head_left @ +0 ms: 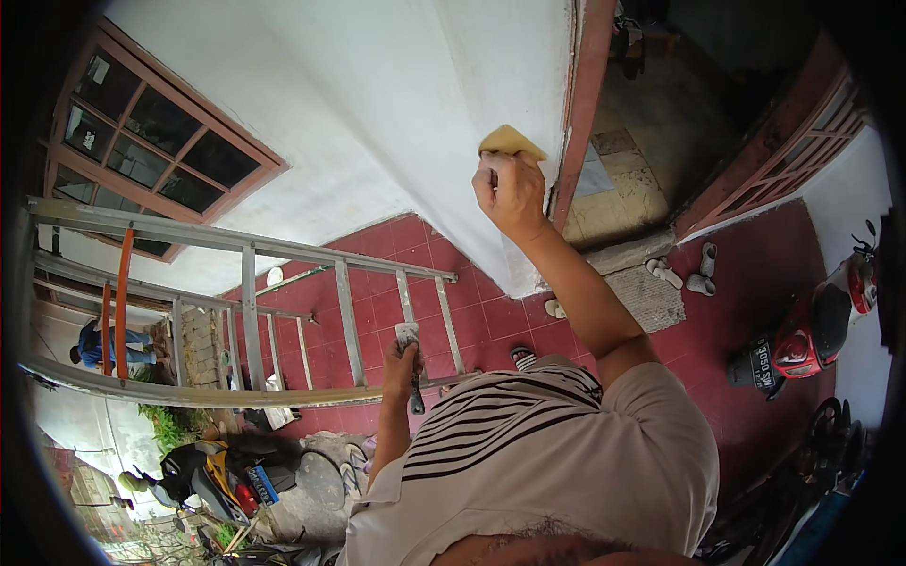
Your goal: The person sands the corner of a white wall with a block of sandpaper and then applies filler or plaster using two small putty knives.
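- To the left of the left hand, a silver metal ladder (250,321) is seen above the red tiled floor (510,321).
- By the left hand (401,360), closed around it, a putty knife (407,332) is held; its flat blade is smeared with whitish material and stands up beyond the fingers, and its black handle projects below them.
- Ahead of the right hand, the smooth white wall (453,85) is faced, with faint greyish shading on it.
- By the right hand (517,198), fingers clamped on its near edge, a thin yellow sheet (511,141) with an angular outline is held at the wall; full contact cannot be confirmed.
- The wall appears to be being smoothed with the sheet; for the next stroke, even pressure would be called for, with the reddish-brown door frame (582,123), just right of that hand, kept untouched.
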Motion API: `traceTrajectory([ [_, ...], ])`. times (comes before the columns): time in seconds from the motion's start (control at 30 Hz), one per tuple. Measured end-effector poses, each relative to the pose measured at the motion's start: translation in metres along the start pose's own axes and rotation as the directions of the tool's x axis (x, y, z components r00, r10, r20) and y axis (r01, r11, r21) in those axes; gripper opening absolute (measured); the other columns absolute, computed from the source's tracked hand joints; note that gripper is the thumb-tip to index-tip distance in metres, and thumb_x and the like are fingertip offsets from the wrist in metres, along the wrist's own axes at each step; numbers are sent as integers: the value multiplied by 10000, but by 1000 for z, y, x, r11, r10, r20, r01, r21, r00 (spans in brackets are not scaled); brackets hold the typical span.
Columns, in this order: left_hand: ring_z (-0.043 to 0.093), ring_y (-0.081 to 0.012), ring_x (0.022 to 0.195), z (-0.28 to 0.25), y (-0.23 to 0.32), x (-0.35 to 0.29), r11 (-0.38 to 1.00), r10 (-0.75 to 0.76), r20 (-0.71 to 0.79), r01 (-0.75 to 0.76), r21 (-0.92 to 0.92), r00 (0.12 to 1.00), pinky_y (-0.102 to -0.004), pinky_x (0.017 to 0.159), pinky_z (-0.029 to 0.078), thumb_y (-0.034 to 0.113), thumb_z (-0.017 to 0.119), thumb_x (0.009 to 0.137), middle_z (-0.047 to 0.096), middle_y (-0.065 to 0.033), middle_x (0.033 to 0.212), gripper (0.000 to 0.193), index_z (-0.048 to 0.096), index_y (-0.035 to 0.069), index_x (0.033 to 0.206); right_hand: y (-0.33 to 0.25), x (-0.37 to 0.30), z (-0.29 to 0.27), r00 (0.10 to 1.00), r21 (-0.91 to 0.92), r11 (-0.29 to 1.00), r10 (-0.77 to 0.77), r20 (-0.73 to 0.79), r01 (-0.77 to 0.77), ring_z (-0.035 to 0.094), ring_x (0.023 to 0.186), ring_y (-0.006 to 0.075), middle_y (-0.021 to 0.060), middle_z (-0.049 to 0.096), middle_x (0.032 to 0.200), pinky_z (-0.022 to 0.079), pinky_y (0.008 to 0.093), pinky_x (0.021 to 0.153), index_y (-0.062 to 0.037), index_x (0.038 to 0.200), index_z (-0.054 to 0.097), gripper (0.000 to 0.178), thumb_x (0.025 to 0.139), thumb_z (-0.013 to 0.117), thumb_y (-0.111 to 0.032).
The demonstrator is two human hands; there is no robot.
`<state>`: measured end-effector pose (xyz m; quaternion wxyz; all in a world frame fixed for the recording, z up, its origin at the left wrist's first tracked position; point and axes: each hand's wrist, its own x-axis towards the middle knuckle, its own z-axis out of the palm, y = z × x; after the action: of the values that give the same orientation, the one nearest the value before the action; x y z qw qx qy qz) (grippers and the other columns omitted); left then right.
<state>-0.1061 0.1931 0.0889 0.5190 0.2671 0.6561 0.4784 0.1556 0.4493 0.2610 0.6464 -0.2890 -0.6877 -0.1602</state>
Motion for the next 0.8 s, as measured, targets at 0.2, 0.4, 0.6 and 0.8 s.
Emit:
traceTrajectory([
  [0.2,535,-110,528,-25,-18,0,993,-1,-47,7,115,999,-251,449,419,127,596,938,565,-28,694,109,529,55,982,7,-12,-1,996,-38,996,78,-39,-80,571,576,258,92,617,712,444,376,570,-14,1033,558,252,815,667,49],
  [0.4,545,-114,527,-46,-41,-1,997,-7,-63,12,70,998,-259,451,420,125,600,934,568,-29,686,108,538,53,985,5,45,-2,992,-70,998,-4,-125,-5,574,565,258,92,628,721,450,368,557,-14,1016,556,241,812,669,49],
  [0.6,529,-126,430,-74,-76,-42,956,-97,-299,173,238,949,-275,369,383,176,623,862,605,-78,613,168,538,42,916,18,-51,0,984,-32,984,172,-54,-174,594,553,265,121,629,711,468,378,524,7,1000,546,173,871,661,6],
  [0.8,597,-162,456,-110,-151,-76,908,-121,-459,285,307,880,-310,394,440,214,629,860,642,-99,632,258,576,8,1008,25,42,-5,933,103,961,275,-231,-257,557,494,129,60,572,606,450,266,445,32,1010,521,164,931,644,-42],
])
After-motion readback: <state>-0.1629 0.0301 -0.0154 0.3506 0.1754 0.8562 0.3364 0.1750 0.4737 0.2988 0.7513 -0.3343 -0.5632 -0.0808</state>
